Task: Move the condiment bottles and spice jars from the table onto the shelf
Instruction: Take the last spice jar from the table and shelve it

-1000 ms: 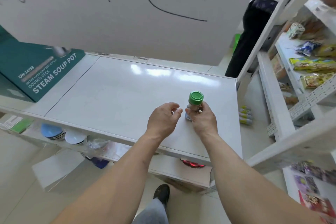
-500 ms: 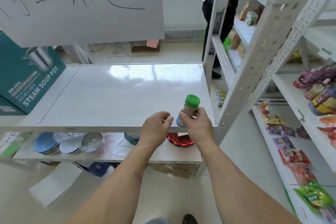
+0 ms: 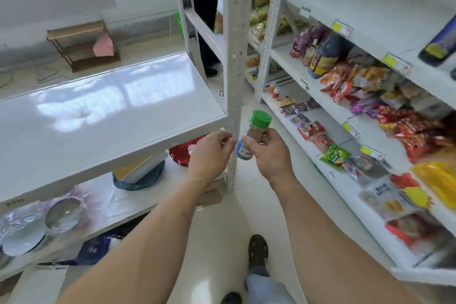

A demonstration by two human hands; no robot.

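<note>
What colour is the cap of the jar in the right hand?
Green. The cap of the jar shows best in the head view, above the right hand.

Just left of the fingers (image 3: 265, 139) stands a perforated upright post (image 3: 235, 61); to their right, open aisle floor (image 3: 278, 131) leads to snack-crowded shelves (image 3: 328, 118).

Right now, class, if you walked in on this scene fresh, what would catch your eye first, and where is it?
First, the spice jar with its green cap, held in mid-air by the right hand at the centre, tilted, with the left hand close beside it. Next, the shelf on the right, crowded with bright snack packets, and a dark sauce bottle higher up.
</note>
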